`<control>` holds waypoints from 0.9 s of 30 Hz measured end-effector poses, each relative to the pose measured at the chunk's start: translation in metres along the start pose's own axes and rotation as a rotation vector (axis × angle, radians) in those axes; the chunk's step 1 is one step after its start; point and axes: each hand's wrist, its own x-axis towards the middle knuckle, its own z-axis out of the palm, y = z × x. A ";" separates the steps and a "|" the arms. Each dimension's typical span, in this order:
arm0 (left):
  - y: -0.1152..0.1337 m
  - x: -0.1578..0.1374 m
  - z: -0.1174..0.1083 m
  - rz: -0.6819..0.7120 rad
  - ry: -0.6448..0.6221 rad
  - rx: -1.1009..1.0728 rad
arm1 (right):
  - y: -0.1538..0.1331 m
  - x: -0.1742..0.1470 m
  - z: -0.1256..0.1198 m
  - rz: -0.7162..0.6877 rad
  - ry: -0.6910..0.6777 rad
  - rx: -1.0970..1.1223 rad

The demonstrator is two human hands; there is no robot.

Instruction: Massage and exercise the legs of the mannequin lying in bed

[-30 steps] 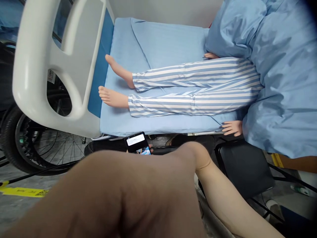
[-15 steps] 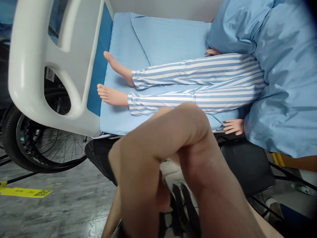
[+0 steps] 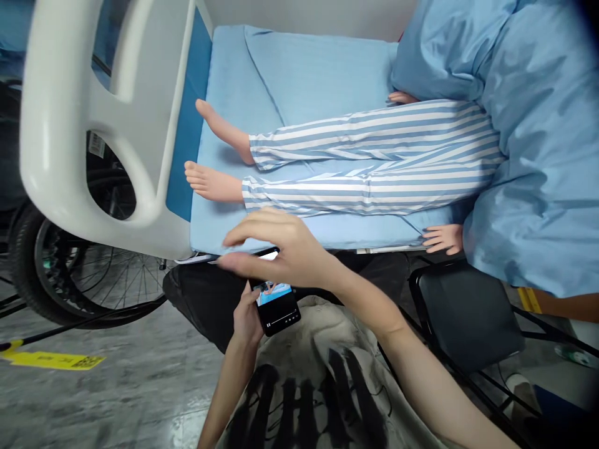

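In my lap, my left hand (image 3: pixel 246 317) is wrapped round a smartphone (image 3: pixel 279 312) with a lit screen showing a picture and playback controls. My right hand (image 3: pixel 291 248) hovers above the phone and covers its upper part; thumb and fingers are spread apart, with nothing between them, and slightly blurred. Just beyond, a manikin lies on the bed, with blue-and-white striped trousers (image 3: pixel 374 140) and bare feet (image 3: pixel 215 182). A blue quilt (image 3: pixel 538 156) covers its upper body, leaving one of its hands (image 3: pixel 444 239) showing at the near edge.
The white bed end board (image 3: pixel 51 143) stands at the left, with a wheelchair wheel (image 3: pixel 70 274) below it. A light blue sheet (image 3: pixel 318 75) covers the mattress. At the right is a black folding chair (image 3: pixel 468 312). A yellow tag (image 3: pixel 56 360) hangs at lower left.
My right hand and forearm have swung down from close before the camera to above the phone. The phone and my left hand, hidden before, now show.
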 end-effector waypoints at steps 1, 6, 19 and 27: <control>0.000 0.002 -0.001 -0.014 -0.015 -0.025 | 0.022 -0.007 0.006 0.038 0.051 -0.127; 0.001 0.006 -0.002 -0.042 -0.054 -0.041 | 0.085 -0.056 0.035 0.184 -0.001 -0.493; -0.003 0.006 0.000 -0.049 -0.025 -0.014 | 0.092 -0.073 0.049 0.209 -0.082 -0.579; -0.003 0.007 0.001 -0.042 -0.036 -0.007 | 0.096 -0.085 0.054 0.230 -0.098 -0.567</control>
